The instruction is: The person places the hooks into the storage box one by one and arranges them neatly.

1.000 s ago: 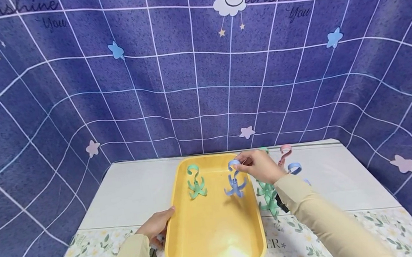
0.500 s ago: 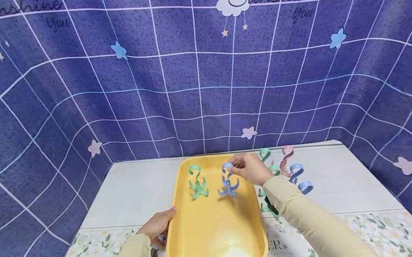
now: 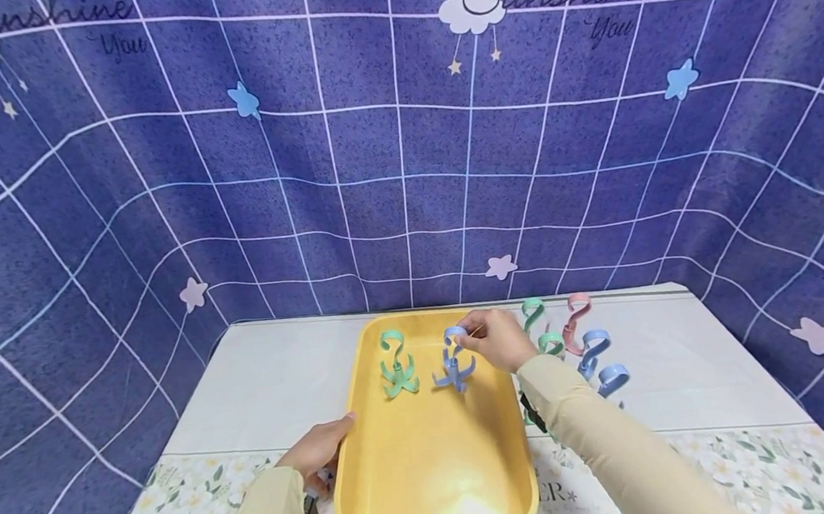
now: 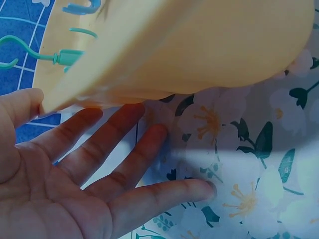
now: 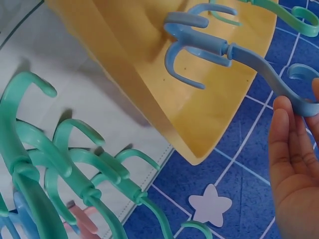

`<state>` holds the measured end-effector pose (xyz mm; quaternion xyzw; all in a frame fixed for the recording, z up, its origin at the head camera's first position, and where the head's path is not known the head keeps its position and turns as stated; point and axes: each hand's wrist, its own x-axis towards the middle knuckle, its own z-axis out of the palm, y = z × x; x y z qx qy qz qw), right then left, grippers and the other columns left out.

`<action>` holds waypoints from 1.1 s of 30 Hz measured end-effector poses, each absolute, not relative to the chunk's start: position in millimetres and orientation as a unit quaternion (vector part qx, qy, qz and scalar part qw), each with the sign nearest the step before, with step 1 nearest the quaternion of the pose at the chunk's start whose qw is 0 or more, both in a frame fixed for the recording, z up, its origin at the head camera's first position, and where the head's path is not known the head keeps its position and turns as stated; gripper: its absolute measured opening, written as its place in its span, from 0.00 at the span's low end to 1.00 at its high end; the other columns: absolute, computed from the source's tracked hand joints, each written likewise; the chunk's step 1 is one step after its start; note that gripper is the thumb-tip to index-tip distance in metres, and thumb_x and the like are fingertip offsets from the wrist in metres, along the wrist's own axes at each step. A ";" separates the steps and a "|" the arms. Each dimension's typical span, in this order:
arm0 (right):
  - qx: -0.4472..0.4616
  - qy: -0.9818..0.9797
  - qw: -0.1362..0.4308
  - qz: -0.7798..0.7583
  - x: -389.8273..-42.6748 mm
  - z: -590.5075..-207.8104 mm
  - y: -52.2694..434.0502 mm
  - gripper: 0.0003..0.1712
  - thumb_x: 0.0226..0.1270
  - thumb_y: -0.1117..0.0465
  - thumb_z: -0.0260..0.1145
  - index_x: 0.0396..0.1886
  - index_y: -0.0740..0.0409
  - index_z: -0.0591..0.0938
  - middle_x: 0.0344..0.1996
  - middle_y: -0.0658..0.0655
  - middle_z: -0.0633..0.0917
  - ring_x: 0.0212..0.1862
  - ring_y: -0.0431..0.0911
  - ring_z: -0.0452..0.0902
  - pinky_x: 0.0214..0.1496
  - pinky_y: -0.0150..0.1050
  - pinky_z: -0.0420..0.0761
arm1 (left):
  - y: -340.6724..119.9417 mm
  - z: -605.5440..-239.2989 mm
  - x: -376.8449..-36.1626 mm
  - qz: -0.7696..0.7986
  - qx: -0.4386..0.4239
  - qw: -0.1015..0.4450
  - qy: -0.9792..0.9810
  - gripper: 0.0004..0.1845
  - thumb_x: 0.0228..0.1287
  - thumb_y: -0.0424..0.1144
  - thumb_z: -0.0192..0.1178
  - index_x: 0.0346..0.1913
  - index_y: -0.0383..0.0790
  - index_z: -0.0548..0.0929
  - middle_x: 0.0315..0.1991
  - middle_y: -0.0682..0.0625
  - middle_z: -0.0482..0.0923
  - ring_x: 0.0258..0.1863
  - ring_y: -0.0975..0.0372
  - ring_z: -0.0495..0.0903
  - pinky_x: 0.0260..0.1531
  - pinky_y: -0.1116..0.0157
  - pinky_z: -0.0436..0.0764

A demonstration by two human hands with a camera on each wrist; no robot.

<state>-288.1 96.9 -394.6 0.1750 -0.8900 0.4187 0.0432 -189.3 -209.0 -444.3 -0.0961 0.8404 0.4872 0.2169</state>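
Our right hand (image 3: 494, 339) pinches the blue hook (image 3: 455, 363), claws resting in the yellow tray (image 3: 436, 489) beside the green hook (image 3: 397, 365). Left hand (image 3: 319, 449), fingers straight, steadies the rim. Step: placing; next, release upright.

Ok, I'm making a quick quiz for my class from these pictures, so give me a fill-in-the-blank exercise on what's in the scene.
1. The right hand holds a ____ hook by its top loop.
2. The green hook stands inside the ____ tray.
3. The left hand rests on the tray's ____ edge.
4. The single pink hook stands outside the tray, on the ____.

Missing words: blue; yellow; left; table
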 end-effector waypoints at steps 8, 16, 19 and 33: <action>0.152 -0.897 0.035 0.414 -289.7 -395.9 89.7 0.04 0.66 0.65 0.73 0.39 0.62 0.89 0.33 0.53 0.89 0.37 0.47 0.86 0.46 0.43 0.85 | -208.6 -442.9 -188.5 0.492 -0.095 0.213 0.839 0.31 0.83 0.55 0.39 0.58 0.28 0.78 0.31 0.42 0.85 0.30 0.53 0.86 0.29 0.48 0.85; 0.149 -0.902 0.042 0.404 -293.1 -403.2 85.8 0.03 0.66 0.64 0.74 0.38 0.59 0.88 0.32 0.51 0.88 0.36 0.45 0.86 0.45 0.43 0.84 | -207.8 -441.9 -188.6 0.493 -0.099 0.218 0.837 0.31 0.83 0.55 0.39 0.58 0.28 0.78 0.32 0.42 0.85 0.31 0.53 0.86 0.32 0.48 0.86; 0.153 -0.901 0.042 0.404 -292.9 -403.8 84.1 0.03 0.66 0.64 0.74 0.38 0.59 0.88 0.32 0.51 0.88 0.36 0.45 0.86 0.45 0.43 0.84 | -208.2 -442.4 -188.6 0.493 -0.097 0.217 0.837 0.31 0.83 0.55 0.39 0.58 0.28 0.77 0.32 0.42 0.85 0.31 0.53 0.86 0.32 0.47 0.86; 0.158 -0.906 0.054 0.389 -294.9 -406.9 87.1 0.04 0.67 0.65 0.72 0.39 0.59 0.89 0.33 0.53 0.89 0.37 0.47 0.86 0.47 0.44 0.84 | -208.5 -443.3 -189.3 0.493 -0.098 0.217 0.837 0.31 0.83 0.54 0.38 0.58 0.28 0.77 0.32 0.42 0.85 0.31 0.53 0.86 0.32 0.47 0.86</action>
